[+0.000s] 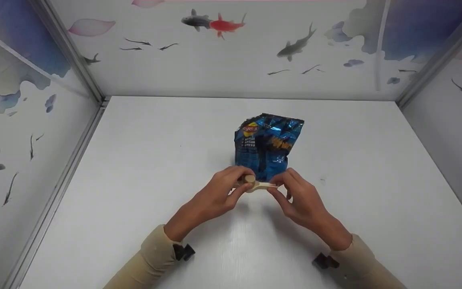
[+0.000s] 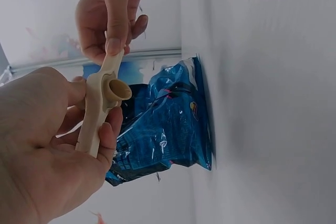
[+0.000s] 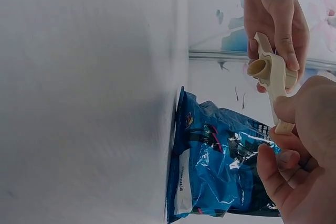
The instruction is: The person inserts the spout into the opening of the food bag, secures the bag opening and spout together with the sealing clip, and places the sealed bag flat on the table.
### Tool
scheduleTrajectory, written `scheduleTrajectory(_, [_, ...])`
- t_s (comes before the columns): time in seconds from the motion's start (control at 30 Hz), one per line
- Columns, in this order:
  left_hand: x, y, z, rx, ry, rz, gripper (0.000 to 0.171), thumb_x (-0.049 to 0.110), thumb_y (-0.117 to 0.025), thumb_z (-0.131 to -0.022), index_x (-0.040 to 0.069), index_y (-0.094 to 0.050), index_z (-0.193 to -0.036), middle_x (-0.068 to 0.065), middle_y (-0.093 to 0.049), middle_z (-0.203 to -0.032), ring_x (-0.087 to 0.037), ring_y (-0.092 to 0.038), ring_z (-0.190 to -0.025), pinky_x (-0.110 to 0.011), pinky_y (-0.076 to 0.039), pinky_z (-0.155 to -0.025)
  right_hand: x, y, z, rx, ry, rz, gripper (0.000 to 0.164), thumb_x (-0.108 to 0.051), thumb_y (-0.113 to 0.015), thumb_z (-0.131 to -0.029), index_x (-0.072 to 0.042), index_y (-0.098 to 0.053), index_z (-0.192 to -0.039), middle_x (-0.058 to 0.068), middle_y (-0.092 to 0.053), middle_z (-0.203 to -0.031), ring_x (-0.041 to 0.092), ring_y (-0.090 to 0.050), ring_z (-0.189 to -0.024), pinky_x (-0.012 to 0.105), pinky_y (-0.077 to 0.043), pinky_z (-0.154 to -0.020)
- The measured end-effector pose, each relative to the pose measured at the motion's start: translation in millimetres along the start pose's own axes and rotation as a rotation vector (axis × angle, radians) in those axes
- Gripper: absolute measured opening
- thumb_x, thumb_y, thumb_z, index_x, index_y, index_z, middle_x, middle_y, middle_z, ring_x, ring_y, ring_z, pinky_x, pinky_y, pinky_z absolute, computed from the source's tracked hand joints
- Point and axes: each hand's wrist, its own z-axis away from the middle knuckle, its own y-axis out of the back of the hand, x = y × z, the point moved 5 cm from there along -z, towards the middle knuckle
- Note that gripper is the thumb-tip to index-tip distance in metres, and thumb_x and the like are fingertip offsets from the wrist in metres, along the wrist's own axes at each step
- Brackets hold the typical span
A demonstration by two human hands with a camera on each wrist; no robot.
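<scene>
Both hands hold a cream plastic bag clip with a round spout [image 1: 261, 186], raised over the table. My left hand [image 1: 221, 190] grips its left part around the spout, thumb and fingers on either side. The thumb and fingertips of my right hand [image 1: 301, 200] pinch its narrow right end. In the left wrist view the spout's open mouth [image 2: 121, 89] faces the table side. A shiny blue chip bag [image 1: 265, 148] rests on the table just beyond both hands; the clip overlaps its near edge in the head view. The fingers hide part of the clip.
The white table [image 1: 155, 140] is bounded by a back panel [image 1: 235, 72] and side panels printed with fish and petals. Metal frame rails [image 1: 90, 80] run along the corners. Small black mounts [image 1: 183, 252] sit at both sleeve cuffs.
</scene>
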Motion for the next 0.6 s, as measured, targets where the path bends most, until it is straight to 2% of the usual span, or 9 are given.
scheduleTrajectory(0.2, [-2.3,-0.8,0.5,0.016,0.027,-0.013,0.025,0.025,-0.063,-0.112,0.010,-0.064,-0.131,-0.004,-0.070,-0.119,-0.013,-0.065,-0.107,-0.028,-0.062,-0.096,0.8,2.3,-0.6,0.022,-0.026,0.004,0.030,-0.017,-0.090,-0.090,-0.013,-0.073,-0.115,0.000,-0.070,-0.098,0.010,-0.053,-0.071,0.022,-0.051,-0.055])
scheduleTrajectory(0.33, [-3.8,-0.4,0.2,0.026,0.047,-0.014,0.024,0.025,-0.064,-0.112,0.010,-0.065,-0.130,-0.003,-0.071,-0.118,-0.013,-0.066,-0.104,-0.029,-0.063,-0.094,0.6,3.0,-1.1,0.031,-0.022,-0.007,0.029,-0.024,-0.089,-0.092,-0.014,-0.076,-0.116,-0.002,-0.069,-0.093,0.011,-0.055,-0.070,0.025,-0.054,-0.056])
scheduleTrajectory(0.43, [-4.6,1.4,-0.3,0.043,0.065,-0.018,0.024,0.025,-0.065,-0.111,0.010,-0.067,-0.129,-0.003,-0.072,-0.118,-0.013,-0.067,-0.105,-0.028,-0.063,-0.094,0.2,4.2,-1.6,0.042,-0.010,-0.026,0.031,-0.022,-0.090,-0.091,-0.016,-0.079,-0.119,-0.004,-0.073,-0.096,0.010,-0.060,-0.074,0.025,-0.058,-0.059])
scheduleTrajectory(0.6, [-4.8,5.8,-1.2,0.080,0.090,-0.024,0.024,0.025,-0.067,-0.110,0.010,-0.068,-0.128,-0.003,-0.073,-0.116,-0.013,-0.067,-0.104,-0.028,-0.063,-0.095,-2.0,6.7,-1.6,0.077,0.031,-0.044,0.035,-0.014,-0.094,-0.086,-0.018,-0.082,-0.119,0.000,-0.080,-0.117,0.012,-0.073,-0.092,0.025,-0.062,-0.065])
